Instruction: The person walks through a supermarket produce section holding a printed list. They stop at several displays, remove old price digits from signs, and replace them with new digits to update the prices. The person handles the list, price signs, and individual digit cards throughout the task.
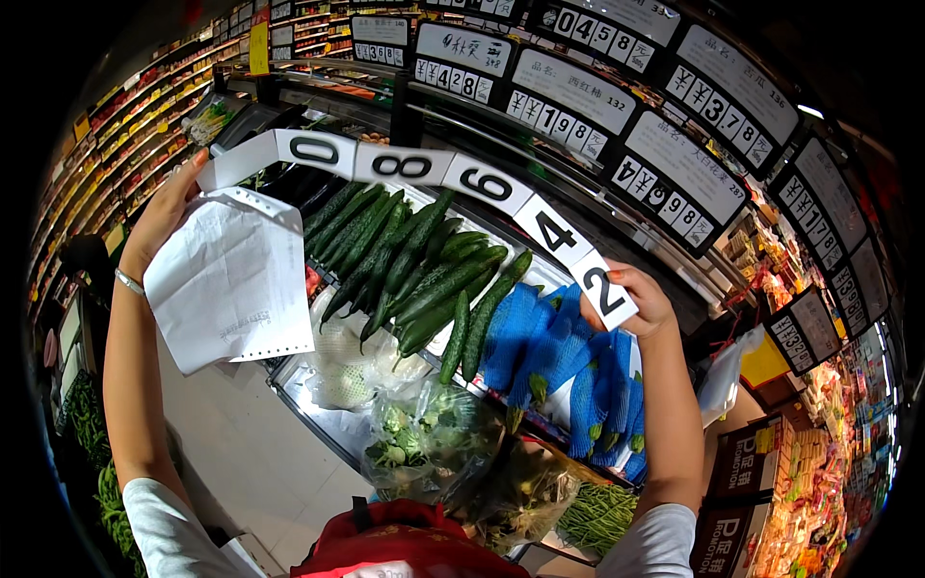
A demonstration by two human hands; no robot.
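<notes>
A folding strip of white number cards [408, 166] with large black digits stretches in an arc between my two hands. One end of it, together with a creased white paper sheet [231, 289] with punched edges, is in my left hand [172, 206]. My right hand [636, 295] pinches the other end between thumb and fingers. Below the strip lie dark green cucumbers [419, 267] in a row. Beside them, under my right hand, are long vegetables in blue mesh sleeves [542, 339]. The hanging sheet covers part of the display's left side.
Plastic-wrapped broccoli [412, 433], pale wrapped vegetables [343, 361] and green beans [596, 516] fill the display's near side. Black-framed price signs [571, 101] hang on rails at the back. Stocked shelves [159, 108] stand at left; a plastic bag roll [726, 379] hangs at right.
</notes>
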